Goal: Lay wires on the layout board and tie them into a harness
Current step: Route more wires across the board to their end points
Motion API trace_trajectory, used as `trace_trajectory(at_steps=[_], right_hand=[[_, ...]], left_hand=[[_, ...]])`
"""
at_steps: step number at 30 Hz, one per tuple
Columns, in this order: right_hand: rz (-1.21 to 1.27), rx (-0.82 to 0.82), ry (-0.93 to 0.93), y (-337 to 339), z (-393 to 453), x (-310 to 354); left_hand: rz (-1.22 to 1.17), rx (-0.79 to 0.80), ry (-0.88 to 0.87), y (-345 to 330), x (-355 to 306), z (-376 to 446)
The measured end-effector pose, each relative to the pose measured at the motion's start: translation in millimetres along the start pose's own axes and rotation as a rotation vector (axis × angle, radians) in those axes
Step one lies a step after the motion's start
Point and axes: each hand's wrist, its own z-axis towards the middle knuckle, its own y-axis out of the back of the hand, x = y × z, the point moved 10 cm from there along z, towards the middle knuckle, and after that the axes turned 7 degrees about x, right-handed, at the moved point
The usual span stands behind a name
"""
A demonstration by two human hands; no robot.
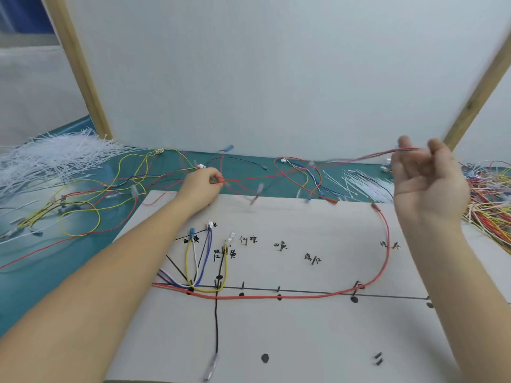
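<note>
Hands are stretching a thin red wire (276, 176) out before routing: left hand (203, 186) pinches one end beyond the pale cardboard layout board (304, 341), right hand (427, 183) loosely curls around the other, raised, probably to untangle it.

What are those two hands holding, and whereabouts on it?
A thin red wire, stretched between them. The left hand pinches it at the fingertips along its length; the raised right hand holds it near its far end, with the tip poking past the fingers.
</note>
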Motion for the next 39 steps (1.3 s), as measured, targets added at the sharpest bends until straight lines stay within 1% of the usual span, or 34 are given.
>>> trace_trajectory(at_steps=[1,2,3,4,5,6,7,8,9,11,12,14,16,18,19,20,21,22,23,25,26,27,29,31,33,35,37,39], right_hand=[[0.057,-0.046,-0.017,8,1,-2],[0.041,-0.085,-0.042,15,0,-7],[-0.061,-0.104,-0.075,19,-3,-15],[-0.255,-0.082,-0.100,17,-6,-21],[-0.530,-0.012,-0.103,11,-8,-25],[-0.835,0.107,-0.094,-1,-12,-33],[-1.121,0.275,-0.083,-15,-18,-46],[-1.350,0.453,-0.079,-28,-28,-62],[-1.500,0.622,-0.113,-37,-41,-81],[-1.711,0.876,-0.239,-35,-63,-113],[-1.815,0.950,-0.295,-30,-71,-124],[-1.992,1.042,-0.308,-26,-79,-134],[-2.023,1.070,-0.310,-27,-82,-137],[-2.107,1.131,-0.248,-30,-83,-140],[-2.168,1.186,-0.218,-29,-85,-143],[-2.162,1.225,-0.218,-28,-87,-146],[-2.042,1.197,-0.273,-27,-86,-144],[-1.789,1.098,-0.371,-27,-83,-139],[-1.455,0.951,-0.421,-30,-75,-128],[-0.846,0.594,-0.358,-27,-47,-93],[-0.625,0.463,-0.317,-21,-37,-80],[-0.470,0.361,-0.284,-16,-30,-71],[-0.273,0.201,-0.253,-2,-23,-62],[-0.187,0.074,-0.253,16,-18,-58],[-0.275,0.033,-0.269,27,-14,-56],[-0.474,0.068,-0.316,30,-14,-65],[-0.686,0.146,-0.325,25,-19,-77],[-0.828,0.236,-0.304,15,-24,-87]], left_hand=[[0.028,0.010,0.011,1,3,2],[0.040,0.029,0.020,0,3,4],[0.038,0.049,0.022,-2,1,5],[0.039,0.070,0.015,-4,-3,6],[0.053,0.088,0.004,-8,-6,6],[0.081,0.102,-0.006,-11,-8,6],[0.117,0.109,-0.012,-14,-9,5],[0.149,0.107,-0.014,-15,-9,5],[0.164,0.097,-0.013,-15,-9,4],[0.147,0.073,-0.001,-13,-8,2],[0.133,0.064,0.002,-12,-7,2],[0.115,0.060,0.003,-11,-5,2],[0.107,0.060,0.005,-11,-5,2],[0.115,0.058,0.008,-11,-6,2],[0.123,0.060,0.008,-11,-6,2],[0.130,0.059,0.007,-11,-6,2],[0.130,0.052,0.006,-11,-5,3],[0.115,0.041,0.008,-9,-3,3],[0.087,0.028,0.011,-8,-1,4],[0.033,0.007,0.016,-5,3,6],[0.022,0.003,0.006,-5,2,6],[0.017,0.003,-0.005,-6,1,7],[0.000,-0.010,0.003,-4,3,9],[-0.042,-0.019,0.066,0,10,10],[-0.051,0.033,0.125,-1,13,10],[0.045,0.129,0.155,-6,6,7],[0.167,0.209,0.180,-10,-7,0],[0.354,0.254,0.204,-11,-23,-7]])
